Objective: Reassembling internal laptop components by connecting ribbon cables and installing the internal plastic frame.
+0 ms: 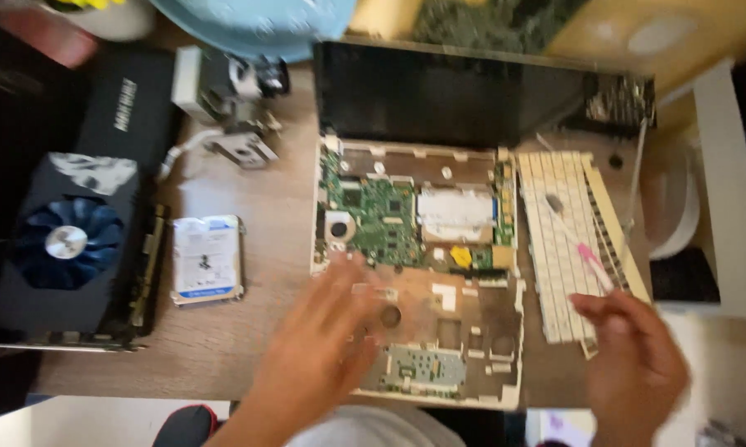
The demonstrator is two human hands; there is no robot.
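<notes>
- Head view, looking down: the left hand (327, 331) lies nearest, fingers spread and blurred, resting flat on the lower half of the opened laptop (418, 273), over its bare palm-rest frame.
- The right hand (633, 360) sits just right of the laptop's lower corner, its fingers (596, 305) pinched around the handle of a pink-and-white brush (575, 240); the brush slants up and left, and its head lies over the detached keyboard.
- The laptop lies in the middle of the wooden bench (249, 331), its top cover off, so a green circuit board (377, 215) shows in its upper left part and a silvery plate (455, 211) shows beside that board to the right.
- The detached keyboard (559, 248), cream-white, lies on the bench touching the laptop's right edge, tilted a little.
- Left of the laptop, a hard drive (207, 259) with a white and blue label lies flat on the bench, near but apart from it.
- Further left of the laptop, at the bench edge, a graphics card (67, 248) with a blue fan lies face up, a dark box (133, 103) above it.
- Above the hard drive, up and left of the laptop, a cluster of metal brackets and a white part (232, 116) rests on the bench.
- Beyond the laptop's base, its dark screen (447, 95) is folded back flat.
- Farthest from the laptop, a pale blue round thing (257, 25) crosses the top edge; what it is cannot be told.
</notes>
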